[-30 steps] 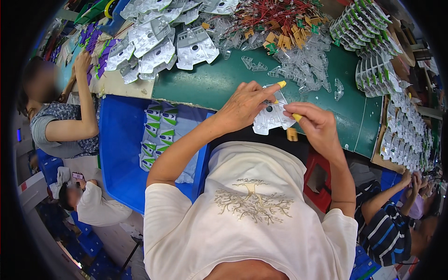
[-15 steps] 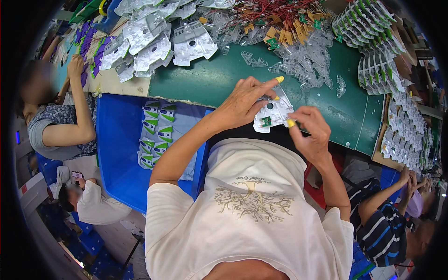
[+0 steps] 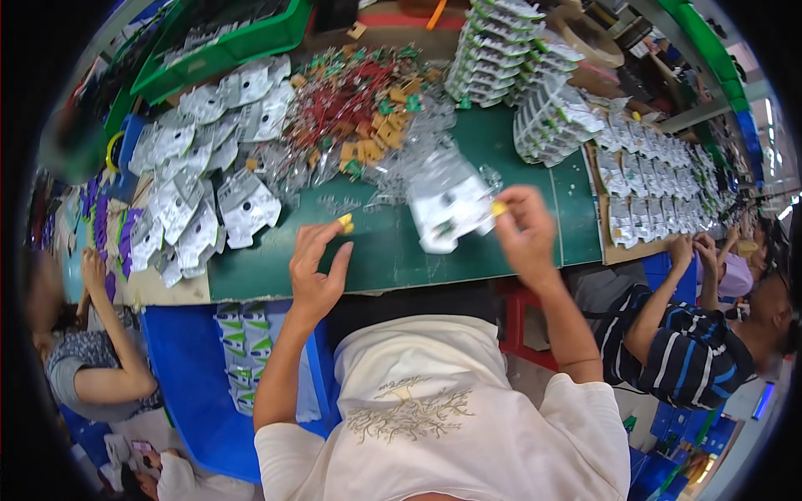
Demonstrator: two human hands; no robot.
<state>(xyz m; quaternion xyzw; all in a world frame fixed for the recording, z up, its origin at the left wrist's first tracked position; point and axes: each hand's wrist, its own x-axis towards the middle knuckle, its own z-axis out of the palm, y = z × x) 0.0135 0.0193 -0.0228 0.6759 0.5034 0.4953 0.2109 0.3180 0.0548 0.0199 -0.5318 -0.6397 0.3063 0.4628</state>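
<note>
My right hand [image 3: 528,234] grips the right edge of a white plastic shell [image 3: 441,219] between thumb and fingers, yellow tape or a cot on a fingertip. The shell is blurred by motion, tilted above the green tabletop [image 3: 376,255]; a dark round hole and a small green patch show on it. To the left, my left hand [image 3: 317,271] holds nothing, its thumb and fingers apart near the table's front edge, a yellow covering on a fingertip. Beyond it lies a loose pile of similar white shells [image 3: 249,209].
Red wires with small circuit boards and tan pieces [image 3: 355,117] are heaped at the back, beside clear plastic parts [image 3: 409,150]. Stacked shells [image 3: 543,117] stand at right, near rows on cardboard [image 3: 639,242]. A blue bin [image 3: 188,367] sits at left. Co-workers sit on both sides.
My left hand has let go of the shell and drawn away left. My right hand has carried the shell, which now sits farther left of it. The view has shifted right.
</note>
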